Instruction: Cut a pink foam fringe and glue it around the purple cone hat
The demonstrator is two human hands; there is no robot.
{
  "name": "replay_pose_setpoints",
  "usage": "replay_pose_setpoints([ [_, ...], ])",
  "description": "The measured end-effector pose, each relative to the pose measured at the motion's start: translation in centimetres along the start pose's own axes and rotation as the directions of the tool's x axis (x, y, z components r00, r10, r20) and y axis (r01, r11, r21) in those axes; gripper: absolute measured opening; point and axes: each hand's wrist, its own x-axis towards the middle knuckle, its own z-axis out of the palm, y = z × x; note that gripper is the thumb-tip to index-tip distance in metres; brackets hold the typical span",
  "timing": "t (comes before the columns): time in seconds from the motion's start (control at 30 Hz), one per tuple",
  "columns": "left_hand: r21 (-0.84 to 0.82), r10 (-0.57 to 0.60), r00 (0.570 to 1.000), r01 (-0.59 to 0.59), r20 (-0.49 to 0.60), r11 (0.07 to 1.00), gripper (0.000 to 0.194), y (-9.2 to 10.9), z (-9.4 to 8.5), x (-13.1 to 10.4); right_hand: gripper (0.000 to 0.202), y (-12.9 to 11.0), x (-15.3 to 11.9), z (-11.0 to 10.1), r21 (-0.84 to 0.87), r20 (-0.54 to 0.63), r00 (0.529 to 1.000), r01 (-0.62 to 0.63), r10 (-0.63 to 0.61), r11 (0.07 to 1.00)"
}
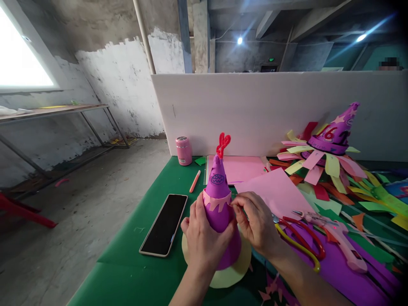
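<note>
A purple paper cone hat (pixel 217 218) stands on a round pale-yellow paper disc (pixel 230 278). Its tip carries a red fuzzy pipe cleaner (pixel 223 144) bent into loops, and a dark oval doodle is drawn below that. Around its middle runs a pink paper strip (pixel 217 199) with a drip-shaped lower edge. My left hand (pixel 205 233) is wrapped around the cone's front and left side, the thumb on the right. Beside the strip's right end, my right hand (pixel 253 219) pinches thumb and forefinger together; whatever sits between the fingertips is too small to make out.
A phone (pixel 164 225), an orange-pink marker (pixel 194 181) and a pink jar (pixel 183 151) are on the left. To the right lie scissors (pixel 306 238), a pink glue gun (pixel 339 238), pink paper (pixel 277 193) and coloured scraps. A decorated purple hat (pixel 334 131) stands behind, near a white partition (pixel 242 110).
</note>
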Motion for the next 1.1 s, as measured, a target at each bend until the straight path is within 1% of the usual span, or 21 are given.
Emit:
replay_pose_setpoints([
  [0.33, 0.000, 0.014, 1.000, -0.014, 0.000, 1.000, 0.080, 0.0, 0.0, 0.1, 0.012, -0.1, 0.0, -0.1, 0.046, 0.005, 0.999, -0.035, 0.035, 0.998],
  [0.63, -0.011, 0.006, 1.000, -0.006, -0.003, 1.000, 0.080, 0.0, 0.2, 0.0, 0.011, -0.1, 0.4, -0.4, 0.016, -0.093, 0.995, -0.021, 0.023, 1.000],
  [0.77, -0.008, 0.021, 1.000, -0.021, -0.005, 1.000, 0.081, -0.1, 0.2, 0.0, 0.010, 0.0, 0.8, -0.3, 0.012, -0.110, 0.994, -0.018, 0.019, 1.000],
  [0.9, -0.012, 0.024, 1.000, -0.024, -0.009, 1.000, 0.080, -0.1, 0.2, 0.0, 0.010, 0.0, 1.0, -0.2, 0.032, -0.104, 0.994, -0.028, 0.031, 0.999],
  [1.0, -0.036, 0.011, 1.000, -0.011, -0.004, 0.999, 0.081, 0.0, 0.1, 0.0, 0.011, -0.1, 0.8, -0.4, 0.121, -0.123, 0.987, -0.086, 0.101, 0.989],
  [1.1, -0.067, -0.017, 1.000, 0.016, -0.013, 0.998, 0.082, 0.1, 0.0, 0.0, 0.011, -0.3, 0.2, -0.6, 0.302, -0.148, 0.950, -0.223, 0.276, 0.927],
])
